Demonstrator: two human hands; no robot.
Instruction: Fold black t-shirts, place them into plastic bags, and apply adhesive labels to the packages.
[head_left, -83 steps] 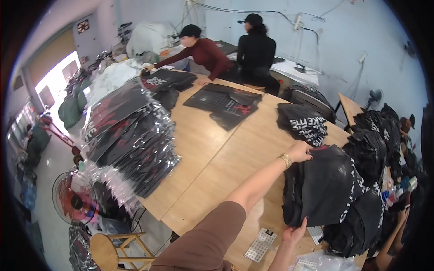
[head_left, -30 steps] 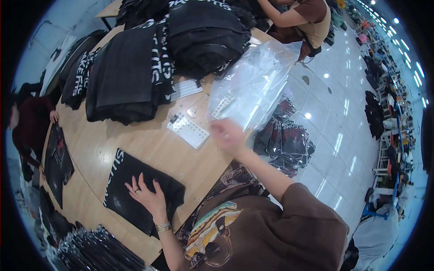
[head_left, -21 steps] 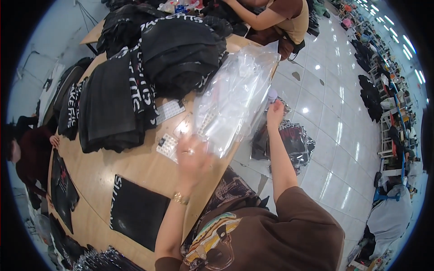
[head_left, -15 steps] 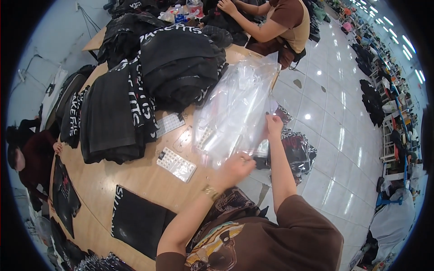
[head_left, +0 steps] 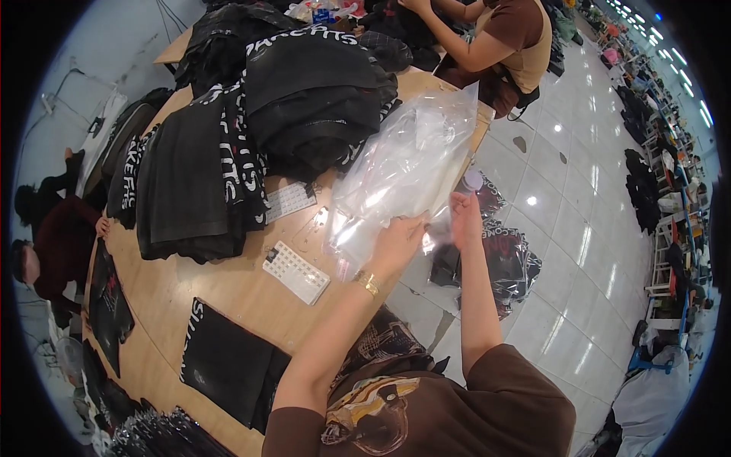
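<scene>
A stack of clear plastic bags (head_left: 415, 164) lies along the right side of the table, its near end wrinkled and shiny. My left hand (head_left: 400, 240), with a gold-coloured bracelet at the wrist, is over this end, its fingers pinching the film. My right hand (head_left: 466, 221) is past the table edge with its fingers curled, and a bright fold of plastic stretches between the two hands. Just beyond the right fingers is a round pale-purple object (head_left: 472, 180). A folded black garment (head_left: 228, 365) with white lettering lies on the table left of my left arm.
Tall piles of folded black garments (head_left: 312, 91) fill the table's far left. White sticker sheets (head_left: 295, 273) lie near the bags. Packed garments (head_left: 487, 266) rest on the tiled floor (head_left: 560, 221) at right. Co-workers (head_left: 502, 46) are at the far end and the left (head_left: 57, 244).
My left hand has moved slightly up and farther onto the bags. The right hand has shifted a little right and its fingers have turned upward. The whole view has shifted slightly.
</scene>
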